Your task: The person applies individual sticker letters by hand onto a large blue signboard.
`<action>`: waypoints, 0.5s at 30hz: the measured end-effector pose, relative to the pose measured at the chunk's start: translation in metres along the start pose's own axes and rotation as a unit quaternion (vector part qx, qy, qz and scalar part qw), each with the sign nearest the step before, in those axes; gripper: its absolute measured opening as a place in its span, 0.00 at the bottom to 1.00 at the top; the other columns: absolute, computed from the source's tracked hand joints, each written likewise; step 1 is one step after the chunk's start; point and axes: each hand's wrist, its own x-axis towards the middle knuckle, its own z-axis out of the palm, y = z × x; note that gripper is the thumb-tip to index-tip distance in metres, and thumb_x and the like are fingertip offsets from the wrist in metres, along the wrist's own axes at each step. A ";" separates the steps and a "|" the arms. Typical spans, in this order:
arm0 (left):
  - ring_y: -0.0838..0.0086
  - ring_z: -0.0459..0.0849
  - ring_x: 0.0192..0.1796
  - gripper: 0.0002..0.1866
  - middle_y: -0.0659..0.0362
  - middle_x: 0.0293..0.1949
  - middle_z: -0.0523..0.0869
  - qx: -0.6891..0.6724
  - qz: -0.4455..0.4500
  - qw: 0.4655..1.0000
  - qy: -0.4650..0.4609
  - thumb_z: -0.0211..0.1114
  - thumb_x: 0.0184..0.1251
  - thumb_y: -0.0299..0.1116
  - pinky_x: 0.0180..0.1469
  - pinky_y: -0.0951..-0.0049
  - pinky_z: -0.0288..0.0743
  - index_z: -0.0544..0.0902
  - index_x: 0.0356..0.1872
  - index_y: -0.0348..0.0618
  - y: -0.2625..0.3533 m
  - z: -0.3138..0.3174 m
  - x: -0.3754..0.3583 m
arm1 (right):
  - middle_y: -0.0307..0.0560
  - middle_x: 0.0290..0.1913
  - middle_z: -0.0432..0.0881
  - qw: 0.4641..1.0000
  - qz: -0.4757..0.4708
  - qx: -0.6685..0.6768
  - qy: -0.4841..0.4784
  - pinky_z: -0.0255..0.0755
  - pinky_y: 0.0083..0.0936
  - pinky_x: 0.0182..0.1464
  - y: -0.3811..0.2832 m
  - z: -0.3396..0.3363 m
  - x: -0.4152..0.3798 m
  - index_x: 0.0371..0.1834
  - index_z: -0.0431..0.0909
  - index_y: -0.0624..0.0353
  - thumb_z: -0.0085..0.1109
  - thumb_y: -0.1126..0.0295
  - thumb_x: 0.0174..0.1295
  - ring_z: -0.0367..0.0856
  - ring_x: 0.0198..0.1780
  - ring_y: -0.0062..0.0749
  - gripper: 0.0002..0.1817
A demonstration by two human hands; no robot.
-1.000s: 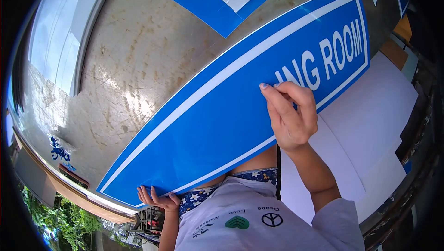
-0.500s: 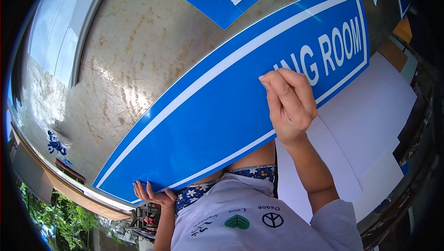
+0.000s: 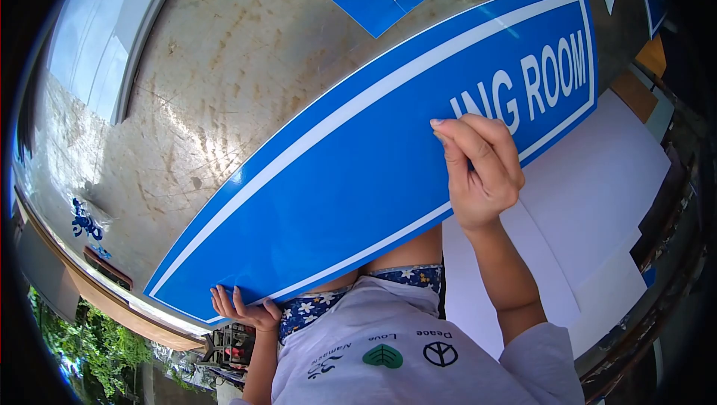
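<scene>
A long blue sign with a white border lies tilted across my lap and the table edge. White letters reading "ING ROOM" show on its right part; the left part is plain blue. My left hand grips the sign's lower left edge, fingers resting on its face. Over the sign, just beside the leftmost visible letter, my right hand is closed in a pinch, fingertips pressed together. Whatever it may hold is too small to make out. This hand covers part of the lettering and lower border.
The scratched metal table carries another blue-and-white sheet at the back. Blue scraps and a dark flat phone-like object lie at the left. Large white sheets are at the right, near brown pieces.
My right hand has shifted slightly right and down, still pinched, uncovering more of the leftmost letters. My left hand keeps its grip on the sign's edge. The view has moved a little.
</scene>
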 end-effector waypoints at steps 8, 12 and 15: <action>0.43 0.61 0.69 0.29 0.41 0.66 0.64 0.003 -0.006 1.000 -0.001 0.45 0.69 0.50 0.67 0.38 0.53 0.64 0.64 0.41 0.001 0.000 -0.001 | 0.40 0.30 0.82 0.999 -0.004 -0.041 0.002 0.71 0.17 0.26 -0.003 0.001 0.000 0.37 0.88 0.60 0.73 0.81 0.45 0.77 0.29 0.25 0.13; 0.44 0.60 0.70 0.29 0.41 0.67 0.63 -0.005 0.005 1.000 0.002 0.47 0.69 0.48 0.68 0.40 0.51 0.64 0.64 0.39 0.000 0.000 0.000 | 0.40 0.30 0.81 0.999 -0.009 -0.053 0.003 0.72 0.18 0.27 -0.004 0.002 0.000 0.36 0.88 0.60 0.72 0.82 0.45 0.78 0.29 0.26 0.13; 0.44 0.60 0.70 0.28 0.41 0.67 0.63 -0.008 0.004 1.000 0.004 0.47 0.69 0.48 0.68 0.40 0.52 0.64 0.64 0.39 0.000 0.001 -0.001 | 0.40 0.31 0.82 0.997 -0.026 -0.075 -0.003 0.72 0.19 0.27 -0.006 0.001 0.002 0.36 0.88 0.62 0.72 0.82 0.45 0.78 0.29 0.27 0.12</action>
